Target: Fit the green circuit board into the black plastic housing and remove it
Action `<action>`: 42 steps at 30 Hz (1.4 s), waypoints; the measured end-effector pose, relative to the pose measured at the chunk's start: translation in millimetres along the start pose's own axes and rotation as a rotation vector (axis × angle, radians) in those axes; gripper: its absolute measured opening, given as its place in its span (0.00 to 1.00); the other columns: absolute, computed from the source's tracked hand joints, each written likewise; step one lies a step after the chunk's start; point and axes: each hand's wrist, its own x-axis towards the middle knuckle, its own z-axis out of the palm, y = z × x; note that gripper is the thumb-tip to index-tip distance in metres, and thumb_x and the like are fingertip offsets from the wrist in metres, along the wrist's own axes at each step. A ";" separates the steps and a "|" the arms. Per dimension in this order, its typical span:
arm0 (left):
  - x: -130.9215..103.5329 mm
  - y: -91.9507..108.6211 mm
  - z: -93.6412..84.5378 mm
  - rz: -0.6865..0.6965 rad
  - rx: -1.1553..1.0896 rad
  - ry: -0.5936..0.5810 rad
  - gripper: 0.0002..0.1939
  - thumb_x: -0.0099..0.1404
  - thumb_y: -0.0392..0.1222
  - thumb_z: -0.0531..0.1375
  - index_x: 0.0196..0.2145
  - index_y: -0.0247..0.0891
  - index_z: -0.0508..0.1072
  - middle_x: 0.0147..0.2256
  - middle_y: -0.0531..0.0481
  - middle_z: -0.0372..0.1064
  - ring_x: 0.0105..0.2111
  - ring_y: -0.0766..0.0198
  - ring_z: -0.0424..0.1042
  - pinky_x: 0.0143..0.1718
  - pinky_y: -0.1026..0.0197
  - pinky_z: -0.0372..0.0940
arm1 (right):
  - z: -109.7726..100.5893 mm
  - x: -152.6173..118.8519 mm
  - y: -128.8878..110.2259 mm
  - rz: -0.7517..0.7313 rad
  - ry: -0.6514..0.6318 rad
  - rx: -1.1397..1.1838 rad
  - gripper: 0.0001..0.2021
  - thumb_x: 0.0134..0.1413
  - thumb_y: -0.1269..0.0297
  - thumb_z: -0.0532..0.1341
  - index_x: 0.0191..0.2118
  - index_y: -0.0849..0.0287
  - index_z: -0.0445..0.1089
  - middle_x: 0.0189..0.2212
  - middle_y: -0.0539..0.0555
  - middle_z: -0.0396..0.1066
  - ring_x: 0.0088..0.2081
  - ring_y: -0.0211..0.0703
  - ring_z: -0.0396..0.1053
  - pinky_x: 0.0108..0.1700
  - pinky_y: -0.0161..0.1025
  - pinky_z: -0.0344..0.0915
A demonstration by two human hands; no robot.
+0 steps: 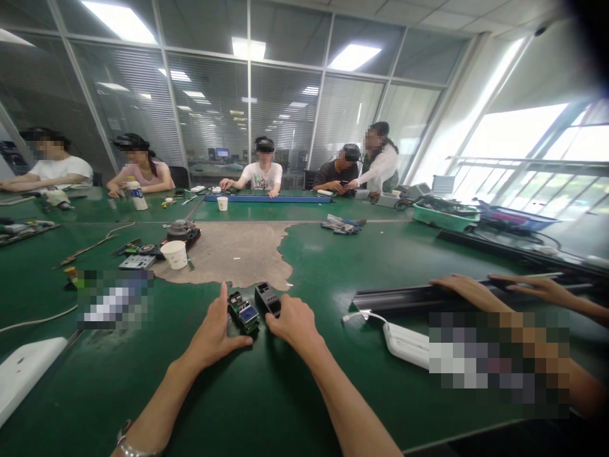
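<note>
green bench (361, 254) before glass partitions (285, 114): a circuit board (243, 312) lies just beside the spread left hand (212, 333), near a black casing (267, 298) gripped by the right hand (297, 320). the board looks light but fragile, best held by its edges.

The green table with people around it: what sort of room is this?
Probably an electronics workshop or training room: an exposed circuit board is beside the left hand, the right hand is on a black casing, and a green basket holds what look like cables.
</note>
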 end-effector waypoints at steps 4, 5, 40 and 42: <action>0.1 1.0 1.2 -0.015 0.016 -0.010 0.65 0.48 0.57 0.67 0.65 0.40 0.24 0.57 0.34 0.52 0.56 0.42 0.57 0.54 0.39 0.54 | -2.1 -0.5 3.7 -0.058 -0.018 0.022 0.25 0.45 0.44 0.61 0.40 0.62 0.68 0.38 0.63 0.71 0.40 0.55 0.70 0.39 0.43 0.63; 0.2 1.2 1.4 -0.019 0.022 -0.013 0.64 0.48 0.57 0.67 0.65 0.40 0.24 0.58 0.34 0.51 0.56 0.42 0.56 0.54 0.39 0.54 | -2.7 0.1 5.6 -0.066 -0.023 0.030 0.27 0.43 0.43 0.61 0.41 0.62 0.67 0.39 0.63 0.71 0.40 0.54 0.70 0.39 0.43 0.63; -0.4 -6.1 6.8 0.063 0.009 0.041 0.65 0.49 0.58 0.67 0.64 0.42 0.21 0.66 0.34 0.29 0.65 0.41 0.34 0.61 0.37 0.43 | 2.2 -22.2 -39.8 -0.273 0.196 0.293 0.12 0.51 0.56 0.57 0.40 0.57 0.66 0.35 0.53 0.68 0.37 0.43 0.66 0.42 0.37 0.59; -0.7 -6.6 7.1 0.051 0.000 0.044 0.65 0.48 0.58 0.67 0.64 0.42 0.22 0.66 0.34 0.28 0.65 0.41 0.34 0.61 0.37 0.43 | 2.1 -21.8 -39.1 -0.277 0.191 0.286 0.12 0.51 0.56 0.58 0.40 0.57 0.66 0.34 0.53 0.68 0.37 0.43 0.66 0.41 0.37 0.59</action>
